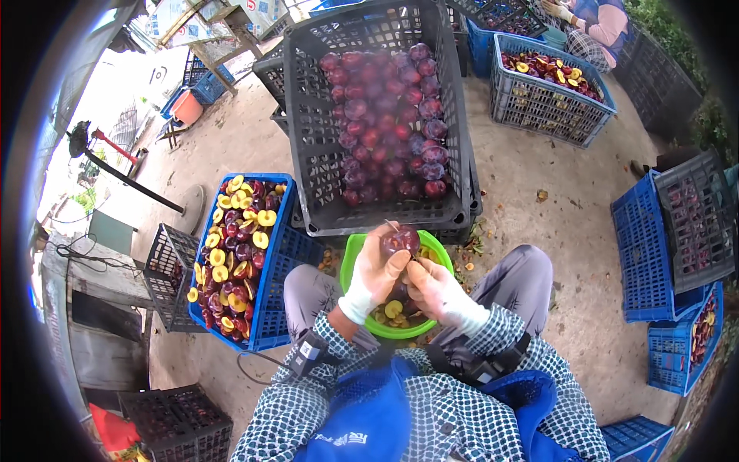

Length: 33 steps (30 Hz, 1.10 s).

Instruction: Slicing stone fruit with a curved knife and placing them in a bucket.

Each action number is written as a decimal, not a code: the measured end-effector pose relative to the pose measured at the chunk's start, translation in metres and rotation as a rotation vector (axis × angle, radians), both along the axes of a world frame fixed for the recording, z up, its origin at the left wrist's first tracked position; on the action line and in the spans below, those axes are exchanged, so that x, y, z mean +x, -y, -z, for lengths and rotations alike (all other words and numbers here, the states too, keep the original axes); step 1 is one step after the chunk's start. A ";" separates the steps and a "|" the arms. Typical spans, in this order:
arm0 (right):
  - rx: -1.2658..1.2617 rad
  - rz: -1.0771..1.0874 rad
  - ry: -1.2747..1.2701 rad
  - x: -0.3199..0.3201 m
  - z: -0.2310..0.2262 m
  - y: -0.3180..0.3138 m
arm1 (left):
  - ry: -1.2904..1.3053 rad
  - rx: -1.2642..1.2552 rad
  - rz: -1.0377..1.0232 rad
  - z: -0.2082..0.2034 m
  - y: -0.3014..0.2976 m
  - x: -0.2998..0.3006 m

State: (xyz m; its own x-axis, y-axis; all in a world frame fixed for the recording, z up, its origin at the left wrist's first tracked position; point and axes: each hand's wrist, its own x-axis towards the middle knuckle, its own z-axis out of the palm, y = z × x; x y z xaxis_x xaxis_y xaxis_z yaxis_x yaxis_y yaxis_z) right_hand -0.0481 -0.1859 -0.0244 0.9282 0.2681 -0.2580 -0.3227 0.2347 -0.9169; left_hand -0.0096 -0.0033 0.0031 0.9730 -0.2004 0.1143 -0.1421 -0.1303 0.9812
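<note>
In a white glove, my left hand (372,271) grips a dark red plum (401,240) between thumb and fingers. Just below it, my gloved right hand (437,291) is closed, its fingertips pinched near the plum's underside; whatever they hold is hidden. Both hands are above a bright green basin (404,333) between my knees, with cut yellow-fleshed plum pieces (393,309) inside. Directly beyond the basin, a black crate (308,146) is tilted toward me with many whole plums (389,127). Halved plums (239,250) fill a blue crate (271,312) at my left.
A crate of cut plums (550,108) stands at the far right, near a seated person (600,31). Stacked blue crates (643,246) are on the right, with a black crate (697,223) against them. Black crates (181,420) also stand at lower left.
</note>
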 end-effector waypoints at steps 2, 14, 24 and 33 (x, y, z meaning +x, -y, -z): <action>-0.035 -0.068 -0.076 0.003 -0.006 0.008 | -0.041 -0.032 0.021 0.003 -0.006 0.004; -0.781 0.259 0.619 0.020 -0.017 0.008 | -0.153 -0.084 0.115 0.045 0.012 -0.010; -0.099 -0.012 0.423 0.017 0.000 0.009 | -1.120 -0.777 0.518 0.075 -0.020 -0.017; 0.349 0.098 -0.110 0.032 0.006 0.022 | -0.657 0.036 0.309 0.046 -0.050 0.013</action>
State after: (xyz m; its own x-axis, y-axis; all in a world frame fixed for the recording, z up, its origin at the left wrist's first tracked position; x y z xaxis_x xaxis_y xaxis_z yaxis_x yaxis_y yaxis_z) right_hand -0.0157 -0.2077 -0.0303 0.9256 0.2689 -0.2662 -0.3752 0.5615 -0.7375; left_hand 0.0031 0.0464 -0.0427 0.7370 -0.4698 -0.4859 0.4392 -0.2136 0.8727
